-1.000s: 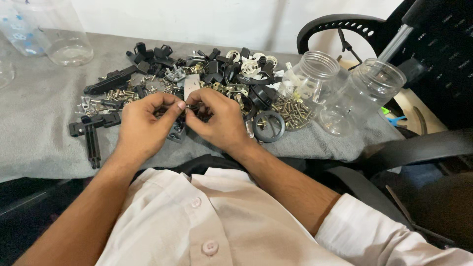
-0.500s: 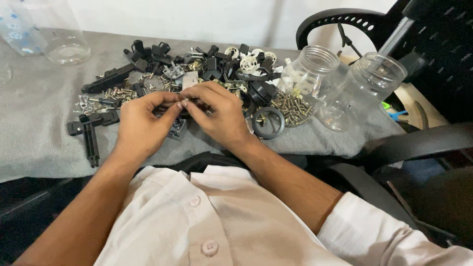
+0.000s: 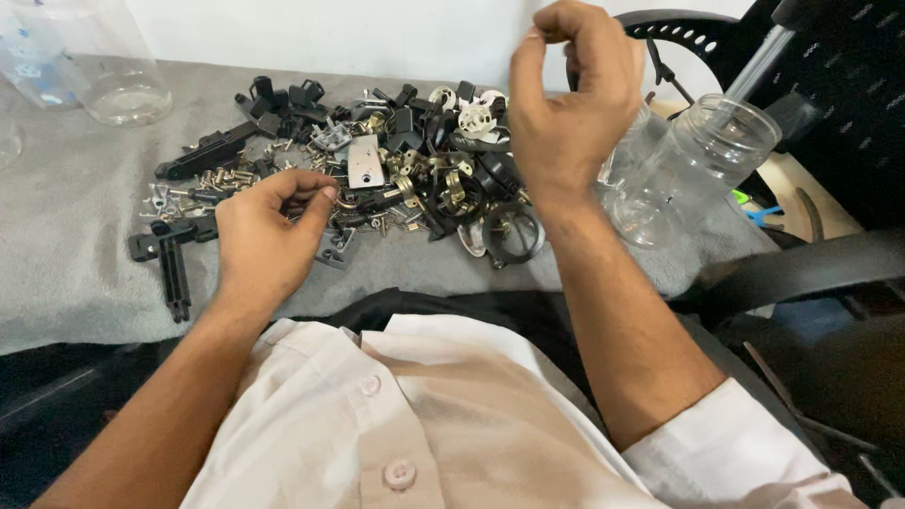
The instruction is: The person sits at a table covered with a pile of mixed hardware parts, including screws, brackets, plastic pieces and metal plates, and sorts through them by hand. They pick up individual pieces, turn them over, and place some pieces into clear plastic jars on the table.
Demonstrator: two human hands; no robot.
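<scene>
Two hands that were pressed together half a second ago, both working one small part over the pile, have now come apart. Nearest, the left hand (image 3: pixel 269 236) has stayed low at the front edge of the heap of small hardware parts (image 3: pixel 396 174), fingers curled inward with thumb and forefinger tips nearly meeting; something small may be pinched there, but I cannot tell for sure. It rests just over the grey cloth-covered tabletop (image 3: pixel 75 245), beside a black plastic bracket (image 3: pixel 170 264) and a scatter of loose screws (image 3: pixel 222 177).

Farther back, the right hand (image 3: pixel 575 99) has lifted well clear of the heap and moved to the right, hanging above the clear plastic jars (image 3: pixel 688 170) at the tabletop's right edge. Its fingers are bent in a loose claw, tips drawn toward the thumb; whether they grip a small piece is hidden from this angle. The split suggests the piece handled jointly has been separated or passed to one hand.

Beyond the heap, another clear container (image 3: pixel 118 75) stands at the far left, and a black chair (image 3: pixel 830 85) sits to the right.
</scene>
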